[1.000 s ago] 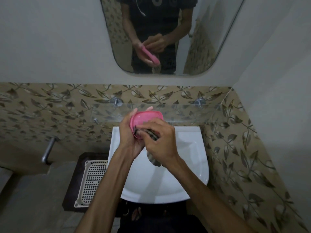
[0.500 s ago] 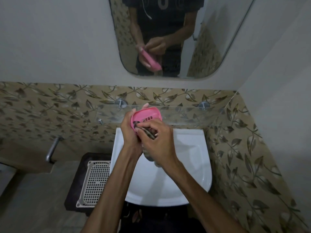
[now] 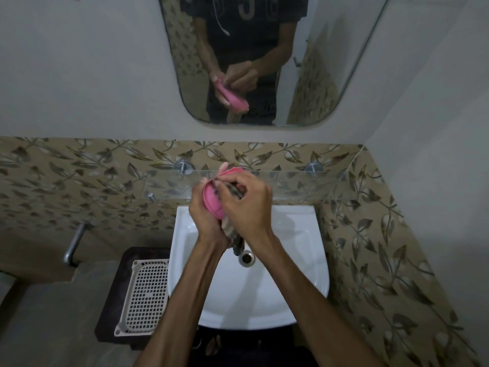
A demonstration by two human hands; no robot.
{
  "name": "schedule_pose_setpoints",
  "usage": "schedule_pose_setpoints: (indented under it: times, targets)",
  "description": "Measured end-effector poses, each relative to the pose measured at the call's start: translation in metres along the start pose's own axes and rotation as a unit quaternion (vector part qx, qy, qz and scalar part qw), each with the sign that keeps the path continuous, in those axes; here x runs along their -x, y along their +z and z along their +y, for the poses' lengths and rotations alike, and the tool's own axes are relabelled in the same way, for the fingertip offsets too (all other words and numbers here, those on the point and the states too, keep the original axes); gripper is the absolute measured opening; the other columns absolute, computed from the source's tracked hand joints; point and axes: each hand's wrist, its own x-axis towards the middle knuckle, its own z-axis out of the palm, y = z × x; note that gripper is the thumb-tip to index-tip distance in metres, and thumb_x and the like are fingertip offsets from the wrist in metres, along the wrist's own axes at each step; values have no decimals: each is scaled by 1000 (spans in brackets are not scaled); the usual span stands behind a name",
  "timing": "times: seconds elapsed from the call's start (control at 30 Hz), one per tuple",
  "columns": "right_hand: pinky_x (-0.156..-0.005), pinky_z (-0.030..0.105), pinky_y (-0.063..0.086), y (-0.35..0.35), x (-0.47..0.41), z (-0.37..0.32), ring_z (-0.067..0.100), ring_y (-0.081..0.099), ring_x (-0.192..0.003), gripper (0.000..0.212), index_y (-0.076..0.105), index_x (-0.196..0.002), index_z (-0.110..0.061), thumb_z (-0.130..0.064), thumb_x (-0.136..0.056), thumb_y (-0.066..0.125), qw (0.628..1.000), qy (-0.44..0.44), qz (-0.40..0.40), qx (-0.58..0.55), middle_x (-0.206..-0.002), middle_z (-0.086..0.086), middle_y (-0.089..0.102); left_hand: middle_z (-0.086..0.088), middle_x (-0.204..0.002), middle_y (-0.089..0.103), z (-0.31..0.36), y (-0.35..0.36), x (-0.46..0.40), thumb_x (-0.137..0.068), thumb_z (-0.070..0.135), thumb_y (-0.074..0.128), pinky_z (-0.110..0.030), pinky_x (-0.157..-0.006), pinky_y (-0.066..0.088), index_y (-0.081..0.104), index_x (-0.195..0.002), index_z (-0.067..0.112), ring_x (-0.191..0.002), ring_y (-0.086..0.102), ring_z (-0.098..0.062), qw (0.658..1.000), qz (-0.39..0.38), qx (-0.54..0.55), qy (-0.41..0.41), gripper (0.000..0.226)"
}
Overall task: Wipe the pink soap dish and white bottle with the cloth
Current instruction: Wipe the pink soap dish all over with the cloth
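Hands, two, bare, raised together over the basin. Left hand: cupped under and behind the pink oval plastic soap dish, fingers curled round its far rim, holding it tilted with its hollow turned toward the other hand, apparently so the inside can be reached. Right hand: fingers bunched tight on the dark patterned cloth, pressing a wad of it into the upper part of the dish; the loose tail of the cloth hangs below both palms toward the drain.

Soap dish: held in the air, touching nothing but hands and cloth, in front of the clear glass wall shelf, probably kept over the basin so any drips fall there.

White ceramic washbasin: directly beneath, metal drain under the cloth's end.

Wall mirror with rounded corners: reflects the same grip from the front, dish edge-on.

Cream perforated plastic tray: on a dark stand just left of the basin.

White bottle: not seen anywhere in view; judged the step yet to come, the dish being in hand.
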Motion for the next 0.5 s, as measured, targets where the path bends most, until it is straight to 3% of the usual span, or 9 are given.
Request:
schedule_pose_setpoints:
  times: [0.07, 0.17, 0.23, 0.3, 0.4, 0.5]
  targets:
    - [-71, 18, 58, -8, -9, 14, 5, 73, -78, 9, 82, -97, -12, -13, -88, 81, 994, 103, 17, -10, -89, -1, 79, -26, -132, 65, -2, -4, 0, -102, 40, 38, -38, -90, 53, 56, -145, 2, -110, 64, -29, 999, -2, -47, 25, 60]
    - [-72, 39, 66, -15, -8, 23, 17, 77, -76, 8, 81, -97, -9, -14, -90, 80, 977, 204, -5, -66, -86, 2, 80, -10, -122, 75, -7, -13, 1, -100, 38, 41, -30, -76, 58, 62, -140, 7, -101, 70, -20, 995, -2, -89, 43, 55]
    - [-72, 40, 67, -13, 4, 14, 17, 78, -76, 9, 81, -98, -12, -16, -90, 80, 978, 182, -41, -98, -87, 1, 80, -14, -125, 73, -5, -15, -2, -105, 34, 36, -31, -84, 59, 59, -142, 4, -106, 69, -23, 994, 1, -97, 44, 53]
    - [-76, 31, 66, -12, 13, 6, 9, 77, -82, 12, 82, -101, -13, -15, -89, 81, 987, 122, -57, -89, -92, -1, 81, -25, -133, 65, -2, -16, -4, -106, 31, 33, -36, -95, 55, 57, -144, 1, -115, 64, -29, 994, -4, -99, 36, 54]
    - [-83, 24, 62, -14, 16, -1, 5, 74, -87, 14, 82, -101, -11, -8, -87, 80, 993, 46, -72, -79, -96, -1, 80, -21, -121, 70, 1, -14, -3, -105, 33, 32, -31, -90, 59, 57, -143, -1, -107, 69, -26, 997, -14, -71, 11, 57]
    - [-86, 30, 60, -12, 22, -10, 10, 73, -89, 14, 83, -99, -11, -7, -86, 78, 995, -42, -89, -23, -97, 2, 79, -17, -124, 67, -1, -15, -2, -105, 37, 30, -28, -92, 58, 53, -146, -3, -106, 69, -22, 999, -27, -35, -13, 62]
